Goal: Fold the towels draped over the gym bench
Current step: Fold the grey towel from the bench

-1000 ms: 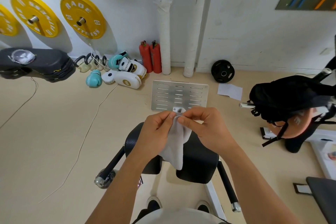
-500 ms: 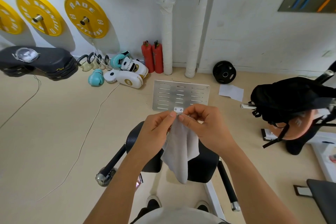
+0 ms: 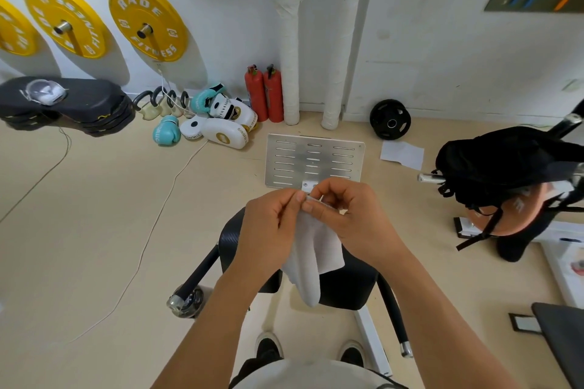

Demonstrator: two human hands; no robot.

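Left hand (image 3: 271,224), right hand (image 3: 350,218): close together, both pinching top edge of small white cloth towel (image 3: 311,259) above black padded gym bench (image 3: 344,281). Likely light, limp; grip corners.

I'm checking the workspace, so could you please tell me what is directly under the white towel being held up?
Under the hanging white towel, pinched by the left hand and right hand, sits the black bench pad, with beige floor below. The pad's middle is covered by the towel.

The black padded bench (image 3: 344,287) stands at six o'clock on the beige floor (image 3: 94,230). At twelve o'clock lies a slotted metal plate (image 3: 313,161), with boxing gloves (image 3: 218,123) at eleven and white paper (image 3: 402,155) at one.
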